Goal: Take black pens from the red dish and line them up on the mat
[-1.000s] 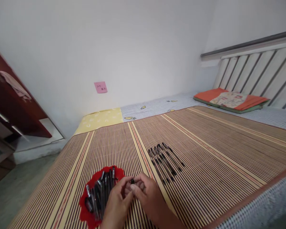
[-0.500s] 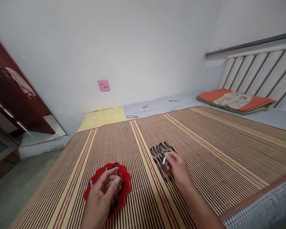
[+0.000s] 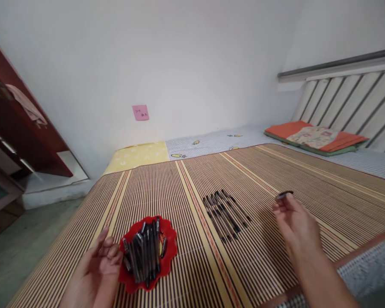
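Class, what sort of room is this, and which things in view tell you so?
Probably a bedroom: a striped mat lies over a patterned sheet, with what looks like a slatted headboard behind.

Hands now spread wide apart.
Together at the lower centre a second ago, they have parted: the left hand (image 3: pixel 98 262) has drawn back from over the red tray (image 3: pixel 171 239) to the lower left, uncovering its pens (image 3: pixel 144 250); the right hand (image 3: pixel 297 220), with a dark, slim piece (image 3: pixel 282 195), has swung to the right of the frame.
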A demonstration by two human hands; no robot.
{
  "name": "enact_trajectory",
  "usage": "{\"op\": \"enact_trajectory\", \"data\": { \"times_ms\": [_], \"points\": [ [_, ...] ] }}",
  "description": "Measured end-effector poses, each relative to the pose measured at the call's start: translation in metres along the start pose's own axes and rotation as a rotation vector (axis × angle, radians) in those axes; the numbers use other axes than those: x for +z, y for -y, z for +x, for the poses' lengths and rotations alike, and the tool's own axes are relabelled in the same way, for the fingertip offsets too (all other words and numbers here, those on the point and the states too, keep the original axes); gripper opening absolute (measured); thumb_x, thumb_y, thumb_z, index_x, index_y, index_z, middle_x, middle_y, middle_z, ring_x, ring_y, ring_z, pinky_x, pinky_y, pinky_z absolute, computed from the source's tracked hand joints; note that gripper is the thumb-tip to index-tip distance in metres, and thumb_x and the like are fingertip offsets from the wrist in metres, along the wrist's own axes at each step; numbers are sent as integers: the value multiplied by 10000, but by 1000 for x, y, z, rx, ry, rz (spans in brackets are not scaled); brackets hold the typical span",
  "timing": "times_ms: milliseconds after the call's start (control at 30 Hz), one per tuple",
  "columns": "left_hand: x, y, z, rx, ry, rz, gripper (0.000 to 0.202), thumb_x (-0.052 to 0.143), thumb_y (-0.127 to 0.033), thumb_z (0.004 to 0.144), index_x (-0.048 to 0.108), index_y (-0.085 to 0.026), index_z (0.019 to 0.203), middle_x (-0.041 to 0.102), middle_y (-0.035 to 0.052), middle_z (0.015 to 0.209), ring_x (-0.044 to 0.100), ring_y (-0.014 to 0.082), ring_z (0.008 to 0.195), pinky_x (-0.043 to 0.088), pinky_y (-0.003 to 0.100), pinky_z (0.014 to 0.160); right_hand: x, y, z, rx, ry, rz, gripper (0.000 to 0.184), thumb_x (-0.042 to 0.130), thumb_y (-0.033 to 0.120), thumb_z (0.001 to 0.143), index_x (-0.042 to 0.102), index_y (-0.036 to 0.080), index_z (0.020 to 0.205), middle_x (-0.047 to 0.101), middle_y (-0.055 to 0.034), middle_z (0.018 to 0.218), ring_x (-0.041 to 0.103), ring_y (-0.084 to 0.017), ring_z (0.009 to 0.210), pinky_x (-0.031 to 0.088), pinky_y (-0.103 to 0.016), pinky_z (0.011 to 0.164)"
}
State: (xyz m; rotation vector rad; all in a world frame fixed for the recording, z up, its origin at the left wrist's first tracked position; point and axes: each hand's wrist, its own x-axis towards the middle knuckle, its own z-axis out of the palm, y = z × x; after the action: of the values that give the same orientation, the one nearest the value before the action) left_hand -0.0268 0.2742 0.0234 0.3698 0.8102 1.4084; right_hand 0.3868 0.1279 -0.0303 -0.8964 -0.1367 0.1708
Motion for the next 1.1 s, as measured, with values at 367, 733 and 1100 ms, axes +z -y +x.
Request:
{"op": "enact_trajectory", "data": {
  "times_ms": [367, 733, 1100],
  "points": [
    [-11, 1, 6, -28, 120, -40, 234, 542, -35, 799, 679, -109, 973, 580, 22, 763, 532, 98, 596, 508, 192, 482, 114, -79, -33, -76, 902, -1065, 271, 623, 212, 794, 676, 114, 1042, 694, -34, 774, 625, -144, 689, 449, -243, 627],
    [-11, 3, 7, -37, 151, -68, 206, 541, -40, 805, 675, -105, 946, 568, 17, 739, 513, 92, 574, 500, 192, 481, 131, -137, -28, -197, 980, -1515, 186, 654, 84, 742, 715, 136, 910, 708, -98, 884, 628, -199, 860, 374, -266, 711],
    [-2, 3, 4, -54, 60, -67, 201, 503, -60, 790, 668, -85, 903, 520, 15, 701, 471, 91, 535, 440, 178, 436, 132, -130, -22, -278, 923, -1489, 60, 634, 164, 786, 694, 153, 783, 705, -84, 815, 620, -181, 787, 368, -256, 672]
  ]
}}
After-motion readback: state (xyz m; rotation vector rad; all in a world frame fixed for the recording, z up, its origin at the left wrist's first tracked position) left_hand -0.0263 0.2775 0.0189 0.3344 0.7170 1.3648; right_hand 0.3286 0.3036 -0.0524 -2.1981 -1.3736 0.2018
